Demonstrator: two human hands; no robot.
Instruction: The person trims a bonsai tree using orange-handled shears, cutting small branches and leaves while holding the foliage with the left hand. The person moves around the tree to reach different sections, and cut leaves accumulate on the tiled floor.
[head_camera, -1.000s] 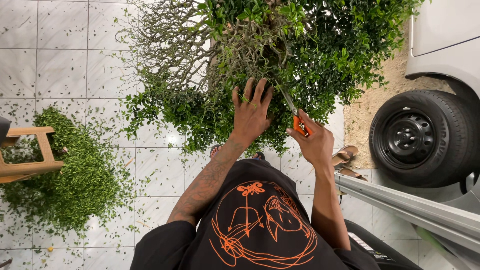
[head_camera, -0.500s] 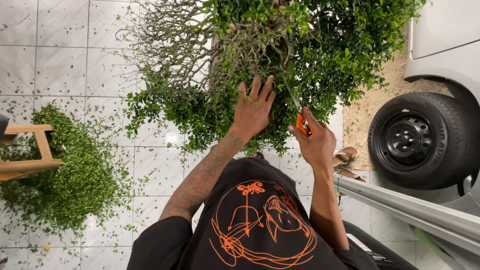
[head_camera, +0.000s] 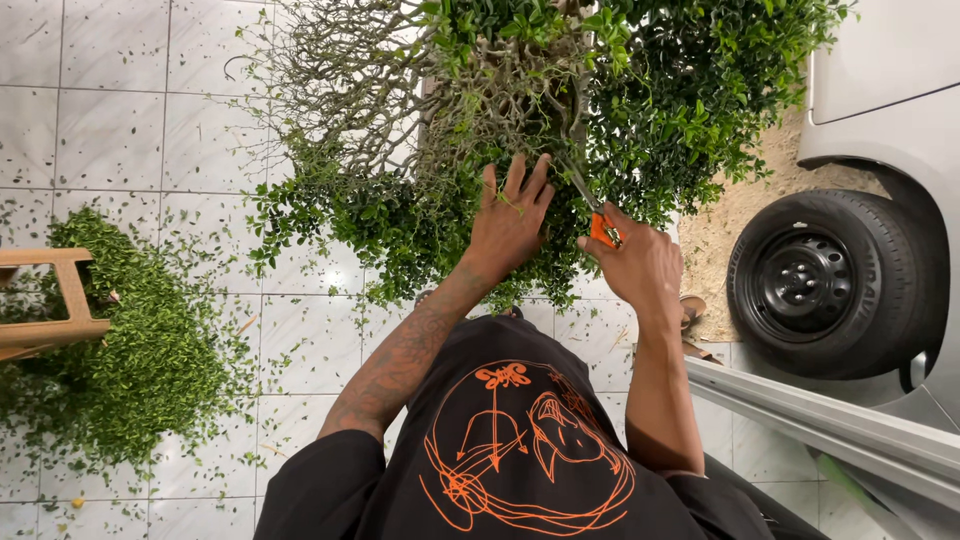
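1. Two hands work in a bush (head_camera: 560, 130) that fills the top middle of the view: the left hand (head_camera: 510, 225) lies flat on the foliage with fingers spread apart, gripping nothing, and the right hand (head_camera: 640, 265) is clamped on orange-handled shears (head_camera: 598, 222) whose blades point up into the twigs.
2. The bush looks light and springy at its leafy tips, stiff and woody nearer the bare grey branches (head_camera: 350, 90); thin twigs likely snap easily, so a hold lower on a thicker stem seems safer than on the leaves.
3. The shears probably sit firm in a closed fist by the handles.
4. The floor (head_camera: 110, 130) is pale tile strewn with leaves, likely slippery; a clippings pile (head_camera: 130, 350) lies to the left by a wooden stool (head_camera: 60, 300).
5. A car wheel (head_camera: 815, 285) stands near on the right.
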